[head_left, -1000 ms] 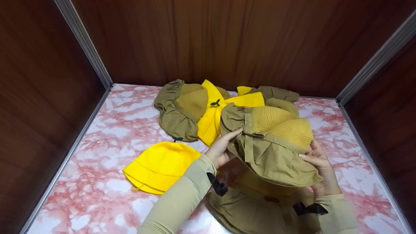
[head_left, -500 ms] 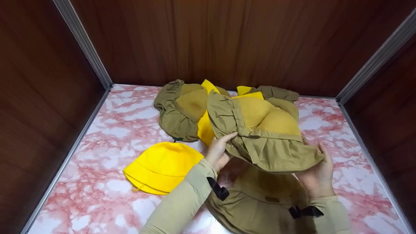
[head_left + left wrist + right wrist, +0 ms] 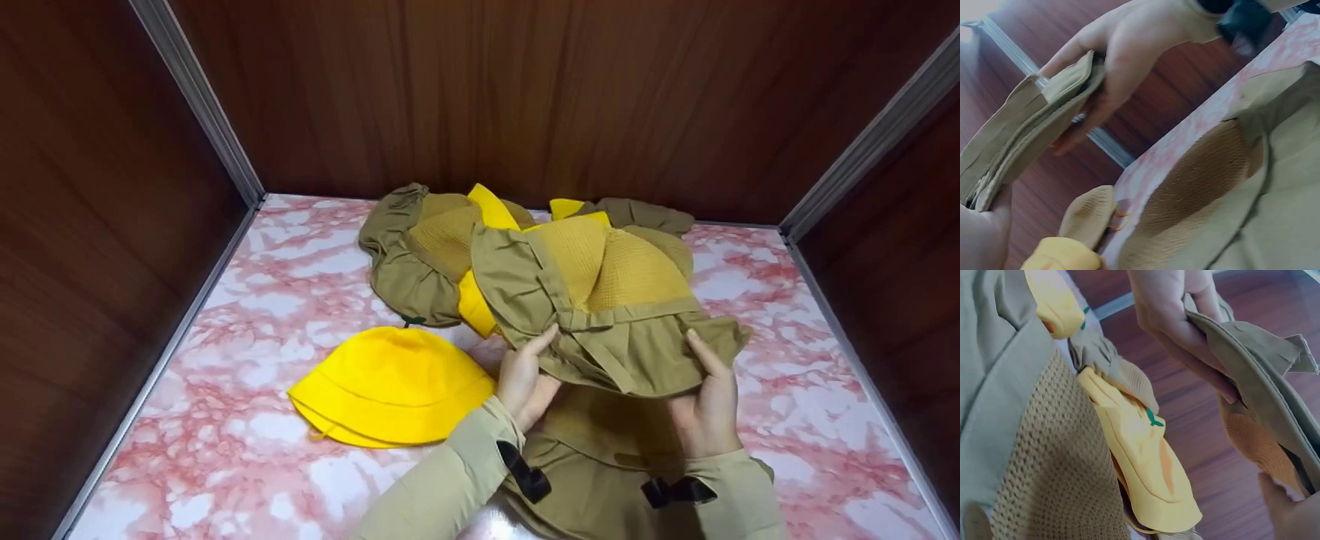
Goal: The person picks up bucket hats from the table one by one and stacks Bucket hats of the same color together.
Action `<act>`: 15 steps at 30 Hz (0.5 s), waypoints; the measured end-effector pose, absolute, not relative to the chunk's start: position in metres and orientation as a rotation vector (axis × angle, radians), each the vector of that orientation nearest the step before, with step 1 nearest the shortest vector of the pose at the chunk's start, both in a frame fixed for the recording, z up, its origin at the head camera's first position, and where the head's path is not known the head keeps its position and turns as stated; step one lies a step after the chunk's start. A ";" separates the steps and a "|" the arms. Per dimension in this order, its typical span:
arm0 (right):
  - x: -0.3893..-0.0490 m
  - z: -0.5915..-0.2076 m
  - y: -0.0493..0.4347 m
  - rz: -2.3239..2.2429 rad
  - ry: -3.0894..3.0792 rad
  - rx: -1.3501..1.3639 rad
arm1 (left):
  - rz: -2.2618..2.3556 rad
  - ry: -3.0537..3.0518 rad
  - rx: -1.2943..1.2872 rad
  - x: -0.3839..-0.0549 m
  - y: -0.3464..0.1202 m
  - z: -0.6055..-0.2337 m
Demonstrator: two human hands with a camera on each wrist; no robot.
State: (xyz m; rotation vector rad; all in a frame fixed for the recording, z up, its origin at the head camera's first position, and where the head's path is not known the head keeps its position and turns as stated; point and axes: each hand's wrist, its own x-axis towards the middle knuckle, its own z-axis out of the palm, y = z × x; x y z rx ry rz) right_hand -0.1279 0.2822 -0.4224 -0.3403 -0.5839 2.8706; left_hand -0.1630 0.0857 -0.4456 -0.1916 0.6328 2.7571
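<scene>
A khaki sun hat (image 3: 600, 300) with a woven mustard crown and a wide pleated cloth brim is held up in both hands in the head view. The left hand (image 3: 529, 382) grips the brim's near edge, thumb on top beside a cloth tie. On the brim's right part, the right hand (image 3: 709, 409) has its thumb above and its other fingers underneath. A second khaki hat (image 3: 592, 480) lies below on the table, partly hidden by the hands and sleeves. Close to the left forearm sits a yellow bucket hat (image 3: 390, 390) with a green sprout on top.
Behind the held hat lies a pile with another khaki hat (image 3: 420, 255), yellow hats (image 3: 491, 206) and a brown cloth hat (image 3: 645, 216). The pink-and-white marbled table (image 3: 225, 360) is enclosed by dark wood panels (image 3: 480, 97) with metal edge strips.
The held hat has shifted left and its crown has turned more toward the back. The right hand has moved from beside the crown to the brim, its thumb now on top.
</scene>
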 end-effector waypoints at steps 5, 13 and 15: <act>-0.128 -0.421 0.283 2.806 -0.536 -0.353 | 2.739 0.595 -0.171 -0.160 0.084 -0.449; -0.121 -0.420 0.292 2.808 -0.663 -0.226 | 2.624 0.699 -0.173 -0.164 0.071 -0.445; -0.118 -0.420 0.297 2.832 -0.682 -0.171 | 2.591 0.707 -0.138 -0.166 0.067 -0.446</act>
